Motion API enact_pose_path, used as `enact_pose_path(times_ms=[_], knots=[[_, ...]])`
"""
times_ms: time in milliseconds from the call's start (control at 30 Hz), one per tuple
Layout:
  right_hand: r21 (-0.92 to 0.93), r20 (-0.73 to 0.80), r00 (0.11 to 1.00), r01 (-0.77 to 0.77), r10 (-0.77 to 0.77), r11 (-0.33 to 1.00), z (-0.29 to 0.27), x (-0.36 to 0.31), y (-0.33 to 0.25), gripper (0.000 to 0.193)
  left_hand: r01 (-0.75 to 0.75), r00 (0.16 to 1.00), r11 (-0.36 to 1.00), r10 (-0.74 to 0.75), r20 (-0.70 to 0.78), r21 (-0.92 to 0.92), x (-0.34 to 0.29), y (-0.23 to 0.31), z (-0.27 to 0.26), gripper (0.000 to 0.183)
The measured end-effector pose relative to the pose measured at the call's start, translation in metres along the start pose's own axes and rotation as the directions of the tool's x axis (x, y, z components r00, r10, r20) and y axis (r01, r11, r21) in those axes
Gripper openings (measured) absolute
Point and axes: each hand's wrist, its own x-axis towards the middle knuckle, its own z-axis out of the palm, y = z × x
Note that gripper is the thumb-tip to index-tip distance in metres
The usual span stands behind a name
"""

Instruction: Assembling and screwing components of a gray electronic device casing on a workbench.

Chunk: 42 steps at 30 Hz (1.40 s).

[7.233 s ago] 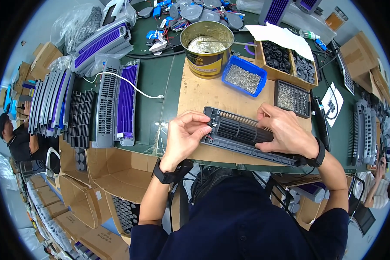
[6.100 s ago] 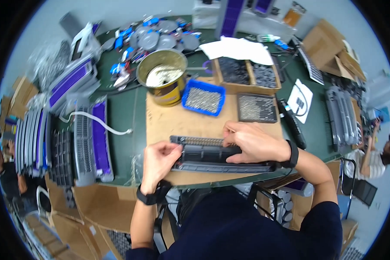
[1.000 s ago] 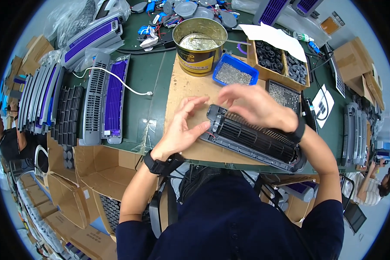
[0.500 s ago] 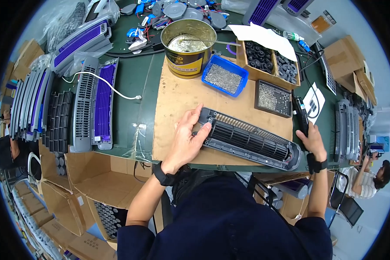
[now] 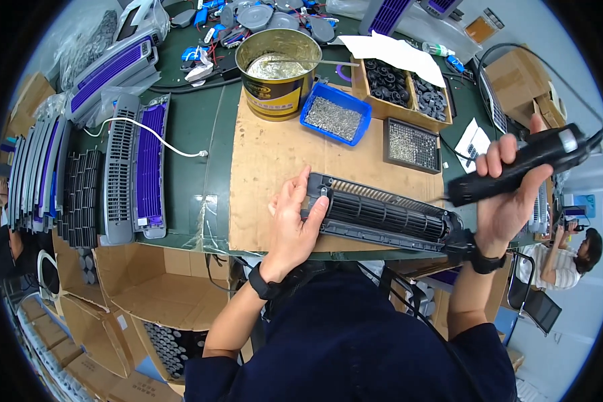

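Observation:
My left hand [image 5: 297,216] grips the left end of a long grey fan housing [image 5: 382,236], thumb on top and fingers behind it. A black ribbed cylindrical fan wheel [image 5: 382,213] lies inside the housing. My right hand [image 5: 510,194] is wrapped round a black corded electric screwdriver [image 5: 522,166], raised above the housing's right end. Its tip points left, toward the small screw tray [image 5: 413,145]. Part of the housing's right end is hidden behind my right wrist.
Cardboard [image 5: 261,175] covers the bench under the housing. Beyond it stand a large tin [image 5: 278,90], a blue tray of screws [image 5: 336,141] and a divided box [image 5: 400,110] of black and grey parts. Grey-and-purple housings [image 5: 151,167] lie left. A person [image 5: 569,261] sits far right.
My right hand has picked the electric screwdriver up off the bench and lifted it above the housing's right end. My left hand still holds the housing, and the view has shifted slightly.

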Motion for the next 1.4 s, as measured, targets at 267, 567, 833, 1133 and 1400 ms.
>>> enact_pose_path(times_ms=[267,567,833,1133,1400], knots=[[0.157,-0.072,0.991,-0.100,0.112,0.983,0.080,0.008,0.090,0.090,-0.024,1.000,0.999,0.024,-0.006,0.045,-0.001,0.000,0.002,0.060],[0.062,0.004,0.990,-0.144,0.144,0.988,0.092,0.003,0.108,0.093,0.004,1.000,1.000,-0.004,-0.012,0.017,0.001,0.001,0.001,0.059],[0.031,0.019,0.989,-0.147,0.147,0.989,0.095,0.002,0.110,0.094,-0.004,1.000,0.999,0.005,-0.024,0.041,0.002,0.003,0.002,0.058],[-0.188,0.095,0.949,-0.278,0.300,0.942,0.108,-0.002,0.104,0.099,-0.060,0.995,0.996,0.066,-0.077,0.071,0.003,0.000,0.006,0.058],[-0.196,0.123,0.950,-0.260,0.287,0.946,0.105,0.000,0.107,0.098,-0.044,0.997,0.997,0.048,-0.066,0.059,0.002,0.003,0.005,0.058]])
